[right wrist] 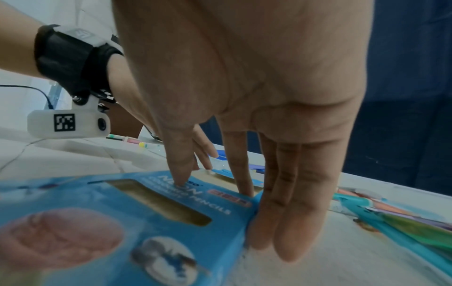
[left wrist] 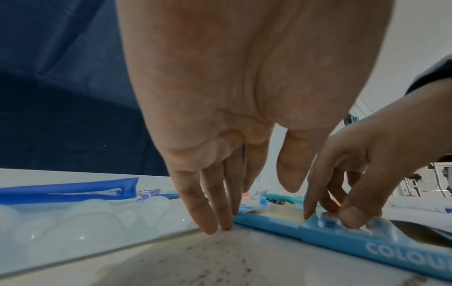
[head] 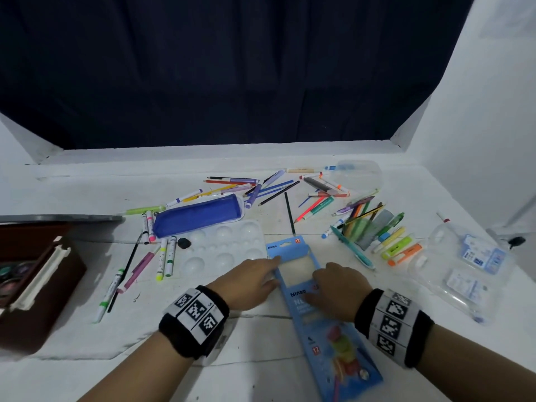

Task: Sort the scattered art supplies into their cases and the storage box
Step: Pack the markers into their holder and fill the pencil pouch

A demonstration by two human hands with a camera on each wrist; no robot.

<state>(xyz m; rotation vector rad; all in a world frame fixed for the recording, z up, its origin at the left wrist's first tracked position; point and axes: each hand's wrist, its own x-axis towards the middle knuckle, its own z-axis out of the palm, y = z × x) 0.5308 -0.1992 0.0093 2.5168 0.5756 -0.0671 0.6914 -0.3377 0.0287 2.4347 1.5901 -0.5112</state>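
A long blue colour-pencil box (head: 333,343) lies flat in front of me, its far flap (head: 287,246) open and the inner tray showing. My left hand (head: 252,280) sits at the box's left side, with straight fingertips (left wrist: 220,224) touching its left edge near the opening. My right hand (head: 336,285) arches over the box's right side. Its thumb (right wrist: 181,174) presses on the printed top (right wrist: 122,203) and its other fingers (right wrist: 281,222) lie straight along the right edge. Loose pencils (head: 240,187) and markers (head: 162,256) are scattered beyond.
A brown storage box (head: 34,282) stands open at the left. A blue zip pouch (head: 197,216) and a white paint palette (head: 223,248) lie left of centre. Highlighters (head: 397,245) and a clear plastic case (head: 464,265) are at the right. A black pencil (head: 289,213) points at the flap.
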